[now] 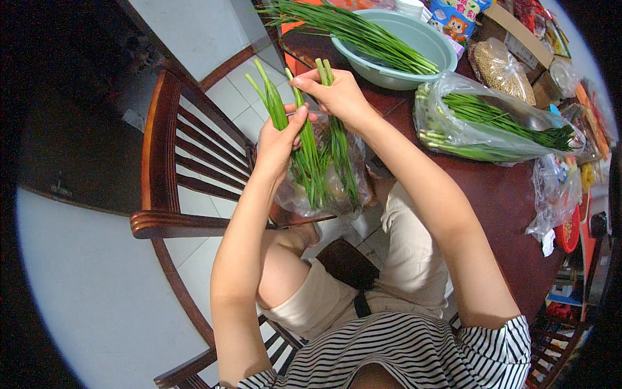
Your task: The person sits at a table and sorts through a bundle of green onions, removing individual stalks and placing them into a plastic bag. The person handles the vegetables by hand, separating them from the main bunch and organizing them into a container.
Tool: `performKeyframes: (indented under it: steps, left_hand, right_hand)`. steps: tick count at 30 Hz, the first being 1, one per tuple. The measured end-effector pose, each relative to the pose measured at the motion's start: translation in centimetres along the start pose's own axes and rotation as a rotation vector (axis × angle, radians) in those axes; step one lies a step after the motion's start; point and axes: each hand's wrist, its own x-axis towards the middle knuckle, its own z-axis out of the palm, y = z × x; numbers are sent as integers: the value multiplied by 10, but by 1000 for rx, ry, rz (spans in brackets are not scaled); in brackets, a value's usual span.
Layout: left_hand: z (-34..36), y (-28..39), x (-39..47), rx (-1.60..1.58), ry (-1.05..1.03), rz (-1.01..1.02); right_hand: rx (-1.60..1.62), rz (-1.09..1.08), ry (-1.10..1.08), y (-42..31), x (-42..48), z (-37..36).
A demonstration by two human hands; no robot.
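Note:
My left hand holds green garlic chives, their pale stem ends pointing up. Between the thumb and fingers of my right hand is the pale end of a stalk whose leaves run down past my left fingers. My right hand also grips a second small bunch, its leaves hanging below the palm. Under both hands a clear plastic bag lies on a wooden chair seat. More chives rest across a light blue basin. Another open plastic bag holds several chive bunches.
The dark red table is at the right. On it are a bag of beans, a cardboard box, a blue snack packet, a crumpled plastic bag and a red basket. A slatted wooden chair stands at the left.

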Motion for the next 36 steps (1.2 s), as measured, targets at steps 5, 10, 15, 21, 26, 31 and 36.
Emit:
performKeyframes:
  steps: [5,10,15,21,26,31,36]
  left_hand:
    - [-3,-1,1,-17,-21,-13]
    - [-4,3,-1,-70,-53,-20]
    - [-3,5,-2,-56,-46,-26]
    - [-13,5,3,-39,22,-8]
    - [-16,4,4,-43,38,-15]
    - [-17,4,5,-56,52,-18]
    - [-16,3,5,-29,29,-26]
  right_hand:
    - [15,1,16,4,3,0]
    - [74,-16,51,9,4,2]
    - [-75,-25,71,17,7,-7]
    - [-139,54,75,37,11,-9]
    - [-208,110,54,56,15,-8]
    - [-221,204,-7,55,13,-8]
    - [-226,183,-10,52,12,-8]
